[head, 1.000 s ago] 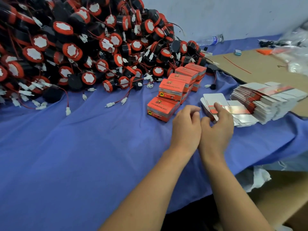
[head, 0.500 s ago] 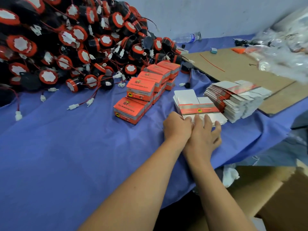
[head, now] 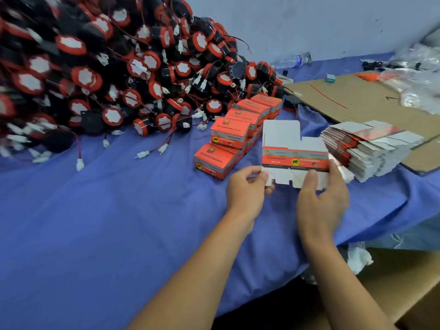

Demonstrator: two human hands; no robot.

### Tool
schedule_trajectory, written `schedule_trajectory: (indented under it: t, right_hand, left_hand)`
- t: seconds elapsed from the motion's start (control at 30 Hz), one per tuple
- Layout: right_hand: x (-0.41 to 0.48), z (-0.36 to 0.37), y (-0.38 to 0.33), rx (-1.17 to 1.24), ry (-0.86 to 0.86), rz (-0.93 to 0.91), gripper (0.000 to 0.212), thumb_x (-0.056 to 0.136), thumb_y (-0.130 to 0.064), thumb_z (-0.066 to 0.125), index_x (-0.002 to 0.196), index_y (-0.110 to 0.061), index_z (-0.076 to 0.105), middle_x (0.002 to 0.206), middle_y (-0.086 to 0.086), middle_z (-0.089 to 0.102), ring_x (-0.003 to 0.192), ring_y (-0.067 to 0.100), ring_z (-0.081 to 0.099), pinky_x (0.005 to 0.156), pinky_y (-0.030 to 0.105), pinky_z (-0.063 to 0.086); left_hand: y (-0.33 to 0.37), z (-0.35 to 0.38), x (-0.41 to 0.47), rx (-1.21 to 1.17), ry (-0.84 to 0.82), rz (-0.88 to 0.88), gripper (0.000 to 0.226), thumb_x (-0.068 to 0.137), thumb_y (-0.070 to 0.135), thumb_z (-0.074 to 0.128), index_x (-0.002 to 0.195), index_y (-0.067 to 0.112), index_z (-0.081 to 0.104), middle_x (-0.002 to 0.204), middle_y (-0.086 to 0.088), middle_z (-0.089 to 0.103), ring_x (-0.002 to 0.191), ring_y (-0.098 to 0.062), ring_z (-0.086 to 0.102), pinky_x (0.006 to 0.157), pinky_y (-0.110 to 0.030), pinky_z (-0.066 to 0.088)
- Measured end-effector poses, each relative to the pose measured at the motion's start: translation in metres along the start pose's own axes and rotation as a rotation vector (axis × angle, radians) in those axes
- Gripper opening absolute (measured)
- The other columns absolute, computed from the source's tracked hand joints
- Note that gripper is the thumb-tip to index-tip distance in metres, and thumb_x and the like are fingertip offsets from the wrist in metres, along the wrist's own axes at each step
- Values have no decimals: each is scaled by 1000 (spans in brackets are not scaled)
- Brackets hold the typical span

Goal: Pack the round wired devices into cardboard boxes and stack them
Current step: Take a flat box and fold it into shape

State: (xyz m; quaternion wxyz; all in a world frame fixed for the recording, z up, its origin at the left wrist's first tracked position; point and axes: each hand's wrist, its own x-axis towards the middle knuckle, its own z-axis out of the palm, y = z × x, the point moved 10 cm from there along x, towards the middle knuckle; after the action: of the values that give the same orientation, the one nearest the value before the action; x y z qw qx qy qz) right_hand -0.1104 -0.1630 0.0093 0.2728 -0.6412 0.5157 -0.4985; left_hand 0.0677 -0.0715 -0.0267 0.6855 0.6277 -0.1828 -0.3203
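A flat, unfolded cardboard box blank (head: 288, 144), white with a red printed band, is held upright above the blue cloth. My left hand (head: 246, 190) pinches its lower left corner and my right hand (head: 321, 198) grips its lower right edge. A big heap of round black-and-red wired devices (head: 107, 75) fills the far left. Closed red boxes (head: 229, 139) are stacked in a row just left of the blank. A stack of flat blanks (head: 371, 148) lies to the right.
The table is covered by blue cloth (head: 95, 222). A brown cardboard sheet (head: 357, 101) lies at the back right with plastic bags (head: 419, 75) beyond it. A water bottle (head: 294, 60) lies by the wall. An open cardboard carton (head: 400, 282) stands below the table edge.
Both hands rose from the pile of flat blanks with one blank lifted and held upright between them. The camera view shifted slightly.
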Motion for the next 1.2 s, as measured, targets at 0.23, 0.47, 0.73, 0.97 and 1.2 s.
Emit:
schedule_trajectory:
  t: [0.23,0.47,0.73,0.97,1.2]
  right_hand:
    - [-40,37,-55,423,-267,-19,35,101,-16,62,134,-25,66,123,-16,71,115,-1,64,94,23,53]
    - [-120,103,-122,692,-587,-18,29,100,4,53,105,-14,76,94,-15,79,91,-3,70,79,11,51]
    - [-231,191,-163,423,-1008,-114,42,93,8,53,104,-26,75,95,-17,78,89,3,72,78,21,53]
    - [-268,200,-163,229,-979,-382,44,94,0,54,107,-37,74,91,-46,64,92,-15,63,75,0,43]
    - [-267,195,-169,358,-1017,-348,60,99,-7,59,109,-67,63,106,-32,72,94,-1,69,79,10,51]
  left_hand:
    - [42,-103,-49,-33,4,137,43,100,1,58,127,32,68,88,8,78,81,-9,71,68,-18,56]
    - [75,-261,-109,184,404,340,21,103,15,61,107,27,77,101,12,79,93,-12,75,81,-28,59]
    - [71,-382,-162,927,632,354,24,101,15,59,116,27,75,100,19,67,90,-4,58,81,-25,48]
    - [46,-408,-166,1006,654,299,31,98,5,58,116,22,76,105,7,72,100,-16,56,81,-11,34]
    - [50,-408,-165,926,613,356,37,100,6,60,128,28,72,105,14,67,99,-14,56,83,-14,39]
